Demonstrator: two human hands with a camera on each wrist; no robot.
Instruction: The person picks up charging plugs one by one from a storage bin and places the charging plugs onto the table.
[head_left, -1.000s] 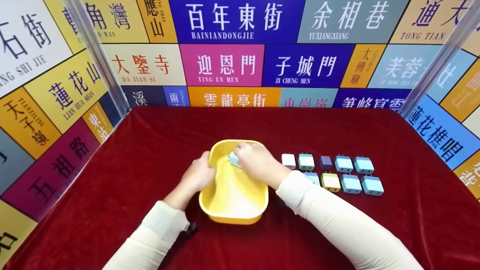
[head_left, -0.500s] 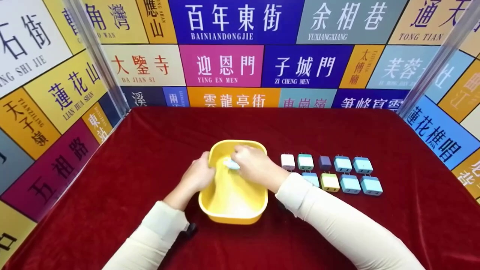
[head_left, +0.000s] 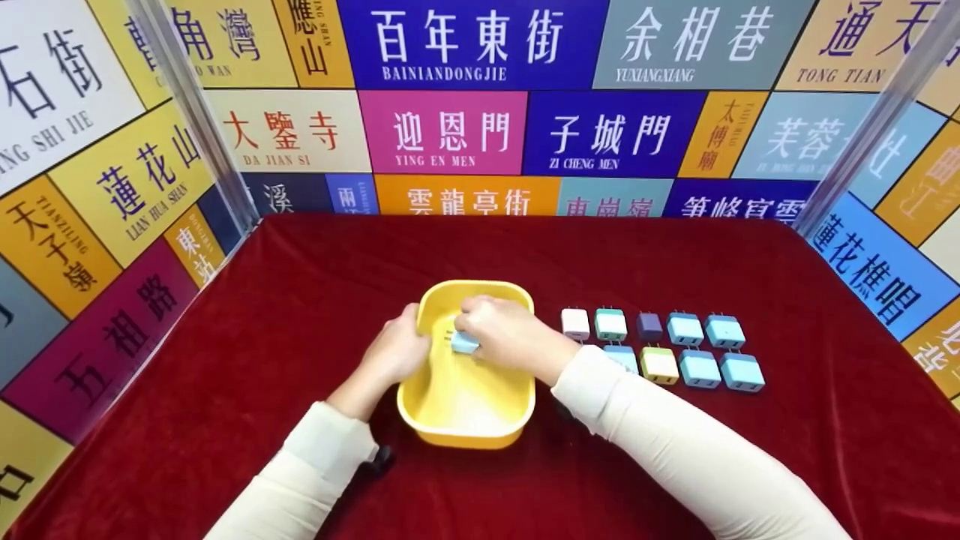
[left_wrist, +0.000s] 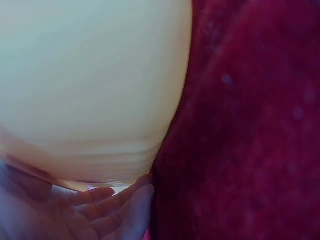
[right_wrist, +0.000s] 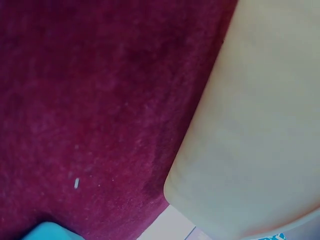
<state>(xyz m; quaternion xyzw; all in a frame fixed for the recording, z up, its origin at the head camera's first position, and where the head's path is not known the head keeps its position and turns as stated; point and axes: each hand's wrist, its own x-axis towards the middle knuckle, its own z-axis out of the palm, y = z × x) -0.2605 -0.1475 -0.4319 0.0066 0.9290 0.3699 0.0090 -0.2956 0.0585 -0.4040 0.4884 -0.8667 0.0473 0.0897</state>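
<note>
A yellow plastic basin (head_left: 469, 409) stands on the dark red cloth, its left wall bent slightly inward. My left hand (head_left: 396, 346) grips that left rim; in the left wrist view its curled fingers (left_wrist: 105, 212) show at the basin's edge. Inside the basin, my right hand (head_left: 506, 330) holds a light blue charger plug (head_left: 464, 343) between thumb and fingers, prongs toward the left. The hand covers part of the plug. Only the basin's outer wall (right_wrist: 260, 120) and the cloth fill most of the right wrist view, with the right hand out of it.
Right of the basin, several charger plugs lie in two rows: among them a white one (head_left: 575, 323), a purple one (head_left: 649, 325), a yellow one (head_left: 659, 364) and blue ones (head_left: 742, 371). My right sleeve partly covers the near row. Sign-covered panels (head_left: 450, 131) enclose the cloth (head_left: 337, 262).
Inside the basin, my right hand has shifted slightly left and nearer to me, turning the charger plug. The left hand keeps its grip on the rim.
</note>
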